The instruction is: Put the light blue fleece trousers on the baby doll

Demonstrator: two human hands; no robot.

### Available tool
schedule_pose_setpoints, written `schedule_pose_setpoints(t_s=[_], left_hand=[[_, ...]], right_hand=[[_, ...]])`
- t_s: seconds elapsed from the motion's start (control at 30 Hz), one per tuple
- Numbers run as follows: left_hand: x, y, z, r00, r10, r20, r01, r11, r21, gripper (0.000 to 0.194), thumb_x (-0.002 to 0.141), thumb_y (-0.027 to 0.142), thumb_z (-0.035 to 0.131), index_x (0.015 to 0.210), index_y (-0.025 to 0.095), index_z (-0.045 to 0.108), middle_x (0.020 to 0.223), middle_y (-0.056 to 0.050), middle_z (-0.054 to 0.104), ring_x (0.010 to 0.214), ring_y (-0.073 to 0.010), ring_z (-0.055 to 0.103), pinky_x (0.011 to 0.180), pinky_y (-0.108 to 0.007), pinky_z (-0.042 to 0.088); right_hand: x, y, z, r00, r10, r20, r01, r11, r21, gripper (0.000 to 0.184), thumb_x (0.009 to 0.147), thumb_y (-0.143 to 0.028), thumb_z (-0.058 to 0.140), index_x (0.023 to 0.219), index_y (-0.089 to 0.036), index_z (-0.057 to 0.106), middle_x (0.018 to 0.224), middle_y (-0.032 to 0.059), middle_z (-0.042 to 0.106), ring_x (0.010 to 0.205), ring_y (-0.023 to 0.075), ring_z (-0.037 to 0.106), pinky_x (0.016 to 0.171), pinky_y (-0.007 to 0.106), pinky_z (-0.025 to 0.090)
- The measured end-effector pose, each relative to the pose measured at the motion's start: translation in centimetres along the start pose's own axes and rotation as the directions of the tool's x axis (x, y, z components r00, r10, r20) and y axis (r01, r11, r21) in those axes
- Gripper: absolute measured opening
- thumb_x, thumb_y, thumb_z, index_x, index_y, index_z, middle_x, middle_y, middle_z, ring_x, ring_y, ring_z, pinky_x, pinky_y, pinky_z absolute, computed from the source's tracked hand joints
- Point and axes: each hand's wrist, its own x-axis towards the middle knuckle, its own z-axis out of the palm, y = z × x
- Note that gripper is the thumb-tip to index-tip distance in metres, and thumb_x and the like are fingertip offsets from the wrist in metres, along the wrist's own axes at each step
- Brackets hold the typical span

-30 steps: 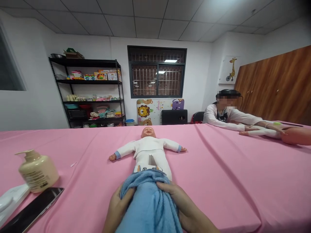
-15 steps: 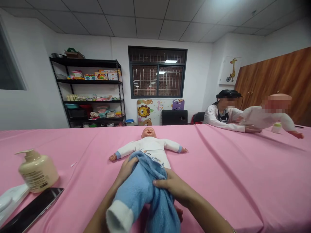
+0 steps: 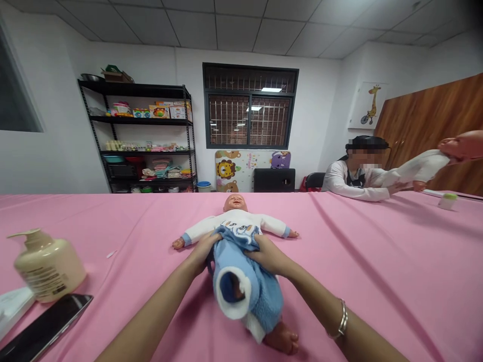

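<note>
A baby doll (image 3: 236, 219) in a white top lies on its back on the pink tablecloth (image 3: 339, 261), head away from me. Fluffy blue trousers (image 3: 245, 281) with white cuffs cover its legs up to the waist; one bare foot (image 3: 281, 339) sticks out near me. My left hand (image 3: 202, 249) grips the waistband at the doll's left side. My right hand (image 3: 267, 254) grips the waistband on the other side. A silver bracelet (image 3: 341, 319) circles my right wrist.
A beige pump bottle (image 3: 47, 266), a dark phone (image 3: 45, 329) and a white pack (image 3: 11, 306) lie at the left. At the far right another person (image 3: 358, 173) holds up a second doll (image 3: 433, 163); a small white-and-green bottle (image 3: 448, 201) stands there. Black shelves (image 3: 139, 136) line the back wall.
Both my hands have slid the blue trousers up the doll from its thighs to its waist. The person at the right lifted their doll off the table.
</note>
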Motion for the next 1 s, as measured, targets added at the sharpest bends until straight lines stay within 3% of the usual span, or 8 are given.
schedule_pose_setpoints(t_s=[0.1, 0.17, 0.3, 0.47, 0.67, 0.87, 0.93, 1.0], left_hand=[[0.0, -1.5, 0.0, 1.0, -0.007, 0.004, 0.008, 0.985, -0.175, 0.04, 0.078, 0.036, 0.054, 0.113, 0.017, 0.057, 0.118, -0.007, 0.059, 0.109, -0.0227, 0.053, 0.095, -0.034, 0.041], [0.0, -2.3, 0.1, 1.0, -0.001, -0.008, -0.001, 0.979, -0.205, 0.044, 0.079, 0.037, 0.055, 0.118, 0.019, 0.054, 0.125, -0.005, 0.054, 0.117, -0.0226, 0.048, 0.101, -0.033, 0.037], [0.3, -3.4, 0.2, 0.999, -0.042, -0.002, 0.041, 0.985, -0.17, 0.047, 0.079, 0.038, 0.056, 0.121, 0.017, 0.052, 0.125, -0.007, 0.054, 0.118, -0.0255, 0.047, 0.102, -0.037, 0.036], [1.1, -3.9, 0.2, 0.999, 0.026, 0.022, -0.022, 0.986, -0.163, 0.047, 0.078, 0.041, 0.059, 0.118, 0.017, 0.053, 0.128, -0.008, 0.051, 0.119, -0.0262, 0.046, 0.103, -0.037, 0.035], [2.0, -5.0, 0.2, 0.998, 0.064, -0.006, -0.064, 0.994, -0.094, 0.052, 0.075, 0.05, 0.061, 0.113, 0.015, 0.054, 0.123, -0.01, 0.055, 0.115, -0.0266, 0.049, 0.099, -0.036, 0.038], [1.9, -4.7, 0.8, 0.997, 0.068, -0.047, -0.071, 0.996, -0.054, 0.055, 0.076, 0.055, 0.056, 0.109, 0.012, 0.057, 0.119, -0.011, 0.058, 0.11, -0.0266, 0.052, 0.094, -0.035, 0.043], [1.5, -4.2, 1.0, 0.995, 0.036, -0.09, -0.04, 0.998, -0.045, 0.056, 0.075, 0.055, 0.057, 0.108, 0.01, 0.057, 0.116, -0.012, 0.06, 0.108, -0.0272, 0.053, 0.093, -0.035, 0.043], [1.0, -3.7, 0.9, 0.992, 0.022, -0.125, -0.027, 0.999, -0.033, 0.055, 0.074, 0.054, 0.059, 0.108, 0.01, 0.058, 0.115, -0.011, 0.06, 0.108, -0.0272, 0.054, 0.094, -0.035, 0.042]], right_hand=[[0.5, 1.5, 0.4, 0.999, -0.034, 0.027, 0.036, 0.994, -0.104, 0.027, 0.074, -0.018, 0.053, 0.099, -0.015, 0.063, 0.113, 0.0086, 0.059, 0.11, 0.0259, 0.05, 0.101, 0.042, 0.033], [0.5, 2.2, 0.9, 0.998, -0.064, 0.006, 0.064, 0.995, -0.077, 0.03, 0.076, -0.019, 0.052, 0.104, -0.016, 0.061, 0.115, 0.0078, 0.058, 0.112, 0.0248, 0.049, 0.103, 0.041, 0.031], [0.1, 3.0, 1.6, 0.994, -0.074, -0.084, 0.076, 0.997, 0.031, 0.037, 0.078, -0.024, 0.053, 0.114, -0.016, 0.055, 0.121, 0.0071, 0.055, 0.117, 0.0219, 0.046, 0.106, 0.038, 0.029], [-0.3, 3.8, 2.0, 0.984, -0.019, -0.175, 0.022, 1.0, 0.018, 0.029, 0.078, -0.024, 0.052, 0.105, -0.015, 0.057, 0.114, 0.0075, 0.059, 0.11, 0.0226, 0.05, 0.1, 0.037, 0.035], [-0.3, 4.3, 2.2, 0.98, 0.034, -0.197, -0.051, 0.996, -0.08, 0.015, 0.076, -0.022, 0.051, 0.088, -0.016, 0.057, 0.096, 0.0089, 0.063, 0.095, 0.0245, 0.054, 0.088, 0.038, 0.041], [-0.1, 4.4, 2.4, 0.976, 0.066, -0.21, -0.088, 0.991, -0.1, 0.006, 0.075, -0.02, 0.053, 0.08, -0.018, 0.055, 0.087, 0.0077, 0.061, 0.09, 0.0238, 0.052, 0.088, 0.038, 0.039], [-0.2, 4.0, 1.9, 0.986, 0.081, -0.146, -0.095, 0.991, -0.092, 0.015, 0.077, -0.025, 0.054, 0.088, -0.016, 0.056, 0.094, 0.0083, 0.061, 0.093, 0.0237, 0.052, 0.089, 0.038, 0.039], [-0.5, 3.4, 1.1, 0.997, 0.066, 0.025, -0.066, 0.997, -0.026, 0.033, 0.076, -0.032, 0.059, 0.104, -0.015, 0.055, 0.106, 0.0082, 0.059, 0.099, 0.0234, 0.052, 0.092, 0.038, 0.039]])
